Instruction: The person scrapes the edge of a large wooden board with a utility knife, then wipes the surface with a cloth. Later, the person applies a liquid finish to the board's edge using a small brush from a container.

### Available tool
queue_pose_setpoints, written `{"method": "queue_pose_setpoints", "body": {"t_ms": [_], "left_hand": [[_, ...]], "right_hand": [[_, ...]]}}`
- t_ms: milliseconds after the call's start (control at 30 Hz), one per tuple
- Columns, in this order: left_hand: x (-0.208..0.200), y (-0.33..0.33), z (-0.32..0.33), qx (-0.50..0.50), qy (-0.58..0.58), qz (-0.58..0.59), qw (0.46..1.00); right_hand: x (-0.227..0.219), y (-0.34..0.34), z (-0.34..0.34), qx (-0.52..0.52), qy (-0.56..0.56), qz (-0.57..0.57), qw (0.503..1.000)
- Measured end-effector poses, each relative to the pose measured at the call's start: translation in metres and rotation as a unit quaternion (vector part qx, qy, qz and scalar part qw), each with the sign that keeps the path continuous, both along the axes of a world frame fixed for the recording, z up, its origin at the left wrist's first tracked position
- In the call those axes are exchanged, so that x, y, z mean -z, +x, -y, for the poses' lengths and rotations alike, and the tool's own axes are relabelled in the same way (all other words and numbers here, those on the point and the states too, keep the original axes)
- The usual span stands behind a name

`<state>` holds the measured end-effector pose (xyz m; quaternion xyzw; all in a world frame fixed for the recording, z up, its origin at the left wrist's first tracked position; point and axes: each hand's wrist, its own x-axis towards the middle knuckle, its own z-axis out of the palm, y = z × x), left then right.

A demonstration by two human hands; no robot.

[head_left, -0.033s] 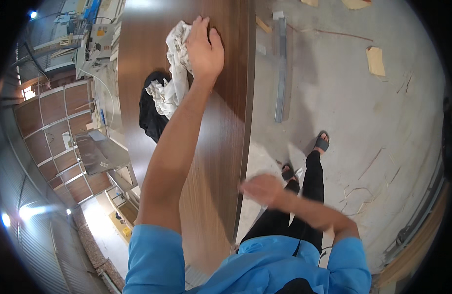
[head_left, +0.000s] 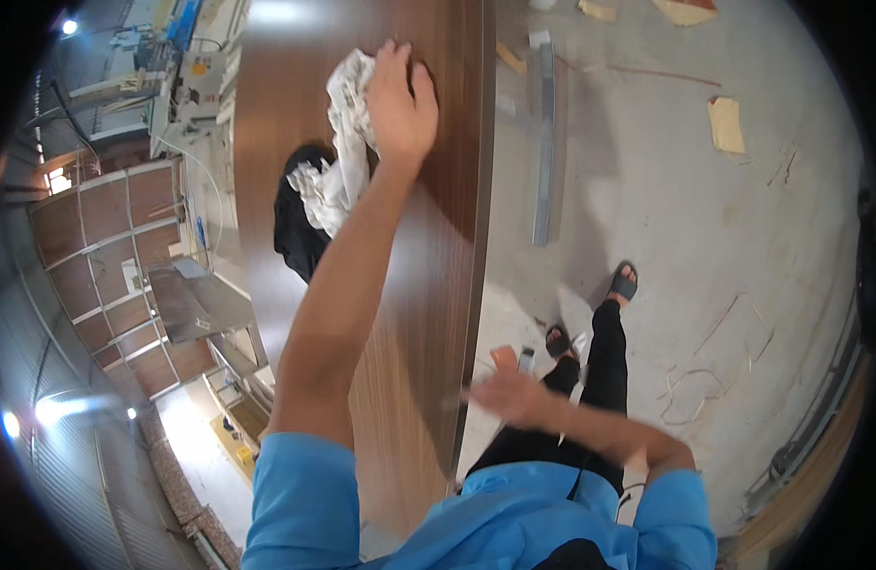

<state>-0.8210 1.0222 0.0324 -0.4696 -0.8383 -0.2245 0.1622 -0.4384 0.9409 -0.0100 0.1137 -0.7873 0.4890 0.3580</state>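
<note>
A long brown wood-grain panel stretches away from me. At its far part lies a crumpled white patterned cloth, partly over a black cloth. My left hand lies on the panel against the white cloth, fingers stretched out, thumb apart; its palm side is hidden, perhaps covering some cloth. Off the panel's right edge, my right hand is raised in front of my legs, its fingers smeared by motion. Just beyond it show an orange object and a small grey-topped object, both partly hidden.
On the concrete floor to the right lie a long grey metal bar, a pale yellow scrap and several thin strips. My sandaled feet stand beside the panel. Machinery and workshop clutter fill the left side.
My right hand has shifted slightly toward my body, uncovering the orange object and the grey-topped object. My left hand stays at the cloth; the view has shifted slightly.
</note>
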Motion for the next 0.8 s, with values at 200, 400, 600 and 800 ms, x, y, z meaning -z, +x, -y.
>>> {"method": "queue_pose_setpoints", "body": {"t_ms": [200,400,600,800], "left_hand": [[-0.067,0.168,0.076,0.133,-0.193,0.121,0.965],[-0.014,0.169,0.116,-0.029,-0.257,0.122,0.958],[-0.01,0.073,-0.032,-0.035,-0.085,0.161,0.983],[-0.021,0.035,-0.123,-0.114,-0.053,0.156,0.98]], "right_hand": [[0.011,0.122,-0.018,0.061,-0.102,0.306,0.945],[0.03,0.128,-0.121,0.298,-0.227,0.346,0.861],[0.021,0.06,-0.174,0.28,-0.379,0.303,0.828],[-0.028,-0.004,-0.22,0.249,-0.499,0.297,0.775]]}}
